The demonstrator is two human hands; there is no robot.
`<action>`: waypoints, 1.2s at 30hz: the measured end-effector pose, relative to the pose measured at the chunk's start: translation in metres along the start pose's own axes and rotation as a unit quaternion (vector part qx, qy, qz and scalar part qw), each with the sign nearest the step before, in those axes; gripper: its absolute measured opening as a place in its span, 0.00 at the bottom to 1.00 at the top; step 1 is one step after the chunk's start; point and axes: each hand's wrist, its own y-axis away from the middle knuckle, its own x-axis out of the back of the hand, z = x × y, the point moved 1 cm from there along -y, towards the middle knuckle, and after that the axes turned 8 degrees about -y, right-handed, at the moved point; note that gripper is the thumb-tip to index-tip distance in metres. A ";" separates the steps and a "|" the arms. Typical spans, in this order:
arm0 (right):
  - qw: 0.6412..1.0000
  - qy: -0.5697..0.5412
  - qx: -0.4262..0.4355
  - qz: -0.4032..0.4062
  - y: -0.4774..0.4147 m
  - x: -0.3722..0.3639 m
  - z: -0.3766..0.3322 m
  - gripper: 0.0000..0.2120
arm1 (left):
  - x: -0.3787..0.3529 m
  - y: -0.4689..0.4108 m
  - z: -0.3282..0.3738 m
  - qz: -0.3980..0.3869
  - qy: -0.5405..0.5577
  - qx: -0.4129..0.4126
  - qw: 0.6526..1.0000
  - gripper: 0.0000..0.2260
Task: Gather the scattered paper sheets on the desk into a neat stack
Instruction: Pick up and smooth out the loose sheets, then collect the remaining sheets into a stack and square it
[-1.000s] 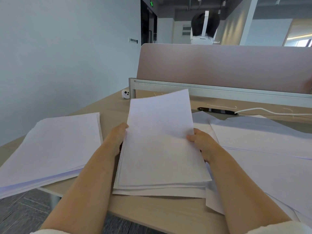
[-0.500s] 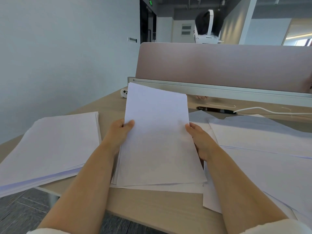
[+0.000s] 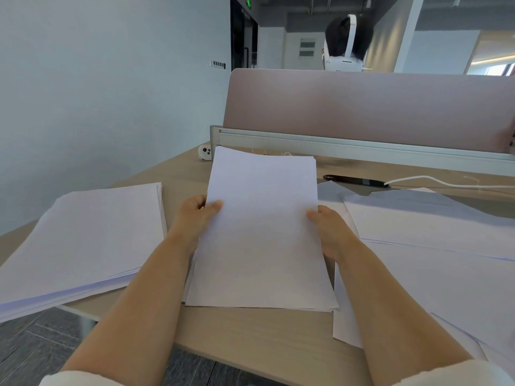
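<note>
your left hand (image 3: pixel 199 215) and right hand (image 3: pixel 330 229) grip the long sides of a bundle of sheets (image 3: pixel 262 232), thumbs on top. it lies on the desk (image 3: pixel 250 335) before the partition (image 3: pixel 362 107), long axis pointing at it. a stack (image 3: pixel 83 235) lies out past the partition's left end, and loose sheets (image 3: pixel 432 246) lie before its right half.

The light wooden desk (image 3: pixel 250 335) fills the lower frame. On it a thick paper stack (image 3: pixel 83 240) lies at the left, a centre stack (image 3: pixel 262 232) in the middle and loose sheets (image 3: pixel 432 246) overlap at the right. Toward the far edge sit a small white device (image 3: pixel 205 153), a dark elongated object (image 3: pixel 354 180) and a white cable (image 3: pixel 446 183).
</note>
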 end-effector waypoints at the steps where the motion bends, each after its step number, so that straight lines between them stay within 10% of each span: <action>1: 1.000 0.001 -0.001 0.005 0.001 -0.001 0.000 0.12 | -0.001 -0.001 -0.001 0.004 0.003 0.002 1.000 0.03; 5: 0.996 -0.055 -0.073 -0.019 0.007 0.001 -0.003 0.22 | -0.001 -0.005 -0.001 0.013 0.045 0.004 0.999 0.09; 8: 0.989 -0.045 -0.119 -0.071 0.018 0.003 -0.003 0.08 | -0.004 -0.004 0.002 0.006 0.083 0.007 0.997 0.13; 14: 0.994 0.073 -0.067 -0.035 0.031 0.019 -0.016 0.13 | -0.011 0.013 0.005 -0.148 0.034 0.120 0.981 0.06; 18: 0.997 -0.046 -0.018 0.064 0.048 0.057 -0.026 0.09 | -0.028 0.024 0.019 -0.227 0.063 0.128 0.964 0.08; 23: 0.904 -0.378 0.002 0.201 0.063 0.115 -0.035 0.17 | -0.072 0.028 0.057 -0.272 0.225 0.112 0.929 0.19; 36: 0.817 -0.483 -0.013 0.315 0.013 0.187 -0.020 0.21 | -0.243 0.008 0.045 -0.241 0.062 0.197 0.948 0.17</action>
